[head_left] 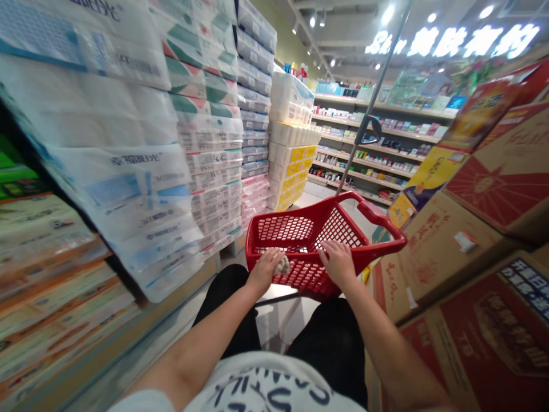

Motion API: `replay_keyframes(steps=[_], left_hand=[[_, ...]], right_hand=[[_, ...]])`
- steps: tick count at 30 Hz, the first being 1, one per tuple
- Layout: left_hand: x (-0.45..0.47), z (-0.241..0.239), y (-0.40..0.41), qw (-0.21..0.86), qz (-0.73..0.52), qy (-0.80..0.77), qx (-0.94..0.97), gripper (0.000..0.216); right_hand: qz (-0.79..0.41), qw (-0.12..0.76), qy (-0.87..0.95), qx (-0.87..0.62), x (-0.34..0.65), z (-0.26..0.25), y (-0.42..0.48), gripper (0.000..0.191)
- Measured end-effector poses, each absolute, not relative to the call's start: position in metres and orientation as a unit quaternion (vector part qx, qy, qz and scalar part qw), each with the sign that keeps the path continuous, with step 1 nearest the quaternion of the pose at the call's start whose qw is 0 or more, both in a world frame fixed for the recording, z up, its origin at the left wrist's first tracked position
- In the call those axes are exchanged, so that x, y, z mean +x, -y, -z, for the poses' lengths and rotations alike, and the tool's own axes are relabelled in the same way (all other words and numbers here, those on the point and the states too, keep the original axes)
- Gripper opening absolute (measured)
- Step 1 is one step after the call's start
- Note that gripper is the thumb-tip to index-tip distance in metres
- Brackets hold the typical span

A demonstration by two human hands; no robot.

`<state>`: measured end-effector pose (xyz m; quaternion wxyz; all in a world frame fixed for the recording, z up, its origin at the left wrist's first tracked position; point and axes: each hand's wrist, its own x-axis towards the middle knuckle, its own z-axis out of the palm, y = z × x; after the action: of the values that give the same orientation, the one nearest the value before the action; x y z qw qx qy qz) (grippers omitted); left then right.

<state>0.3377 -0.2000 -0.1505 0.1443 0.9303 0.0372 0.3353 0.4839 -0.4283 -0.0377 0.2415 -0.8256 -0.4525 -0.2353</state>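
Note:
A red plastic shopping basket (300, 229) stands low in front of me in a shop aisle, tilted, with nothing visible inside it. My left hand (266, 269) is closed on the basket's near rim and has a pale crumpled thing, perhaps a cloth, under its fingers. My right hand (338, 263) rests on the near rim too, fingers curled over the edge. My dark trousers and white printed shirt fill the lower middle of the view.
Tall stacks of wrapped tissue and paper-roll packs (201, 126) line the left. Brown and red cardboard cartons (480, 240) are piled close on the right. A grey pole (364, 126) rises behind the basket. Shelves of small goods (373, 149) stand at the aisle's far end.

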Motion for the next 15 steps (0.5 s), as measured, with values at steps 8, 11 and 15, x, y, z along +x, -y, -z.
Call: replay_keyframes(steps=[8, 11, 15], left_hand=[[0.373, 0.151, 0.183, 0.123, -0.304, -0.057, 0.943, 0.059], [0.386, 0.145, 0.177, 0.142, -0.275, -0.104, 0.945, 0.058], [0.401, 0.141, 0.166, 0.177, -0.267, -0.14, 0.937, 0.067]], right_hand=[[0.265, 0.066, 0.42, -0.866, 0.541, 0.039, 0.46, 0.027], [0.262, 0.067, 0.39, -0.88, 0.542, 0.039, 0.445, 0.026], [0.264, 0.085, 0.384, -0.881, 0.541, 0.039, 0.43, 0.022]])
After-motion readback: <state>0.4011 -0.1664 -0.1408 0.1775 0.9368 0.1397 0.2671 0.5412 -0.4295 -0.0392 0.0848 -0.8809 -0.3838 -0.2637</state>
